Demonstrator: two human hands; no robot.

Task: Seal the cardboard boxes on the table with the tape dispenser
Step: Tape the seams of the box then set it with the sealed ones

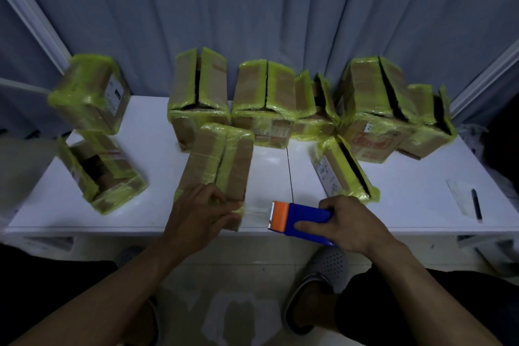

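Down in the head view, a long cardboard box [224, 160] edged in yellow-green tape lies on the white table [157, 205], its top flaps closed. The left hand [200, 213] grips the box's near end, fingers curled over the corner. Just right of that box, the right hand [346, 223] is clamped round a blue tape dispenser [302, 218] whose orange toothed end faces the box. A strip of clear tape [254, 212] runs from it to the box's near end. Behind the box stands a row of taped boxes [264, 98], several with flaps parted. Left of it lies an open box [104, 174], and well to its right a black pen [476, 203].
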